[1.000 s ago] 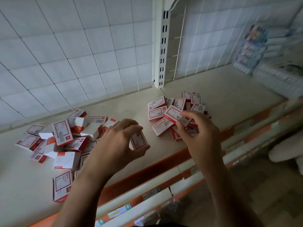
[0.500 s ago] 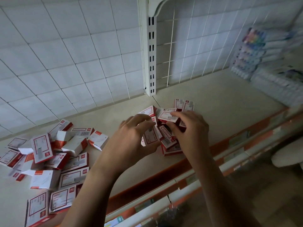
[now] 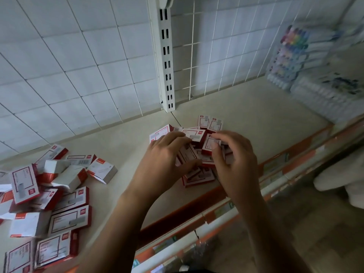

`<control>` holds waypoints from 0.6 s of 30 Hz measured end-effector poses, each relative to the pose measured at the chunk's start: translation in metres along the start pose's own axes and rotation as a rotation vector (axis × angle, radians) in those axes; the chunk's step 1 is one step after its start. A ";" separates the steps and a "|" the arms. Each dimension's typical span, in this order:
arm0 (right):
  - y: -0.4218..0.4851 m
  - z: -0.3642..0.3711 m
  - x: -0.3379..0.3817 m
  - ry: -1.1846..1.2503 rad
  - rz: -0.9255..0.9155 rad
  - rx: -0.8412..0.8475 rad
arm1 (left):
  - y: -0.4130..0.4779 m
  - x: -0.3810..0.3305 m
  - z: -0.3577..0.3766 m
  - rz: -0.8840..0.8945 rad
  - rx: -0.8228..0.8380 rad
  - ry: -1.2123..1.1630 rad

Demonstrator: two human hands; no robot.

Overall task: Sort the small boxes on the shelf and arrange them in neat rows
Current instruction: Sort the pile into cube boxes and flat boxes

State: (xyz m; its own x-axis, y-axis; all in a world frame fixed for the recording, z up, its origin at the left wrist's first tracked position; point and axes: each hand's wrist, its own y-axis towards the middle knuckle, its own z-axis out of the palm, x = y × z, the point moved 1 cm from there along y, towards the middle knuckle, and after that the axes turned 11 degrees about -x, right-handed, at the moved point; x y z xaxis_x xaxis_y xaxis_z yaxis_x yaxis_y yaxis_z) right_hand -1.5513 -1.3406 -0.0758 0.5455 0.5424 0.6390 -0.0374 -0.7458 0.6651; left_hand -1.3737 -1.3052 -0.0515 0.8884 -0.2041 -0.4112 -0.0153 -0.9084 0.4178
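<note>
Small red-and-white boxes lie in two loose piles on the cream shelf (image 3: 266,119). The smaller pile (image 3: 199,178) sits mid-shelf, partly hidden under both hands. My left hand (image 3: 163,162) holds one small box (image 3: 188,153) between thumb and fingers at the pile's left side. My right hand (image 3: 234,160) pinches another box (image 3: 209,144), tilted up on top of the pile. The larger, messier pile (image 3: 51,196) spreads over the shelf's left part, away from both hands.
A white slotted upright (image 3: 166,62) and a wire grid back the shelf. Packs of coloured pens (image 3: 291,56) and clear-wrapped goods stand at the far right. An orange price rail (image 3: 291,152) edges the shelf front, with lower shelves beneath.
My left hand carried its box from near the left pile over to the middle pile, where both hands have now met. The camera swung slightly right and closer.
</note>
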 end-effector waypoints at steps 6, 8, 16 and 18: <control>0.000 0.006 0.025 0.098 -0.061 0.029 | -0.024 0.010 -0.025 -0.004 -0.034 0.040; -0.004 0.014 0.038 0.133 -0.089 0.083 | -0.039 0.016 -0.041 -0.013 -0.068 0.061; -0.058 0.061 0.114 0.339 -0.233 0.380 | -0.134 0.049 -0.115 -0.164 -0.240 0.130; -0.072 0.072 0.132 0.389 -0.268 0.461 | -0.161 0.057 -0.132 -0.219 -0.269 0.160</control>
State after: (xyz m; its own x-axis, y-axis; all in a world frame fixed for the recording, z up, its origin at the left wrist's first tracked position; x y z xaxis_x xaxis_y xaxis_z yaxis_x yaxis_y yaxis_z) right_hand -1.4163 -1.2431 -0.0670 0.1403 0.7681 0.6247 0.4675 -0.6076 0.6421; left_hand -1.2598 -1.1230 -0.0355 0.9179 0.0626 -0.3918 0.2848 -0.7915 0.5408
